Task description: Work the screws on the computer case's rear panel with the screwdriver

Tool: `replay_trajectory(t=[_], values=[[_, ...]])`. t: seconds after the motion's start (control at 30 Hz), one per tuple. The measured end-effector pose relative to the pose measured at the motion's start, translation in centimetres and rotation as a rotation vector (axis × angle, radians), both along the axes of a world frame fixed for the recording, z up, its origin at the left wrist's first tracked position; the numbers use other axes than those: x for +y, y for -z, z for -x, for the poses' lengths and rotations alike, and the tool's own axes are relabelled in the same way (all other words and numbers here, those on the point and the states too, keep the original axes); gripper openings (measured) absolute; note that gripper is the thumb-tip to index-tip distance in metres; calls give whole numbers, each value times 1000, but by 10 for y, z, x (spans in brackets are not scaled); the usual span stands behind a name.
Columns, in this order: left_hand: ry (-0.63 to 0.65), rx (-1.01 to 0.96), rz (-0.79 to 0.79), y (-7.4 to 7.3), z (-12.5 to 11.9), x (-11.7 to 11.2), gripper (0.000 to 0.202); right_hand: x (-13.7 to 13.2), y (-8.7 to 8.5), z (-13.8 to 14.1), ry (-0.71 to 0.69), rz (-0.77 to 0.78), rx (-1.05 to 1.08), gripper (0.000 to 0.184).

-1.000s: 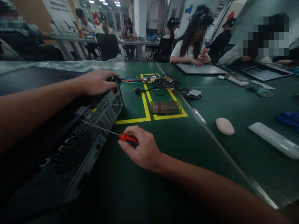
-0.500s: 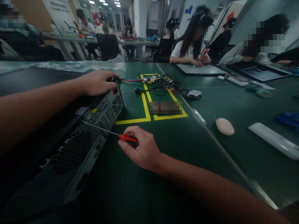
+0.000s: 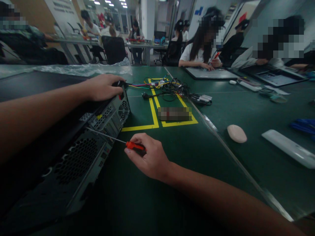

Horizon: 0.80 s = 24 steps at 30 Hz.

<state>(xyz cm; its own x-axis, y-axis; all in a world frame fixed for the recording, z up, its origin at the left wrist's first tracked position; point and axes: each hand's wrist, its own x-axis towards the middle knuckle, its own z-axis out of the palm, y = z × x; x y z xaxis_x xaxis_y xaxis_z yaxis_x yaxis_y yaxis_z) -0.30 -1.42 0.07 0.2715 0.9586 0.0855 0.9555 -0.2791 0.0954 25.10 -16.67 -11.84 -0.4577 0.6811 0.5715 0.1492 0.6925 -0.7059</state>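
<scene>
A black desktop computer case [image 3: 81, 157] lies on its side on the green table [image 3: 184, 154], its rear panel with fan grille facing me. My left hand [image 3: 103, 87] rests curled over the case's far top corner, gripping it. My right hand [image 3: 147, 155] is closed on a red-handled screwdriver [image 3: 134, 145]. Its thin metal shaft runs left to the rear panel, with the tip against the panel.
A tangle of coloured cables [image 3: 167, 86] lies past yellow tape lines [image 3: 154, 113]. A pink oval object [image 3: 236, 133] and a long white bar [image 3: 287, 147] lie at right. Clear plastic wrap [image 3: 81, 68] lies at the back left. Other people work at tablets [image 3: 211, 73] across the table.
</scene>
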Motion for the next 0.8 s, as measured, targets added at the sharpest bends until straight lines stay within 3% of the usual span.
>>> replay_trajectory(t=[0.5,0.8], values=[[-2,18,-5,0,1,1,77,0,0,0,6,15,-19,20],[-16,1,-6,1,0,1,85,-1,0,0,9,10,-17,20]])
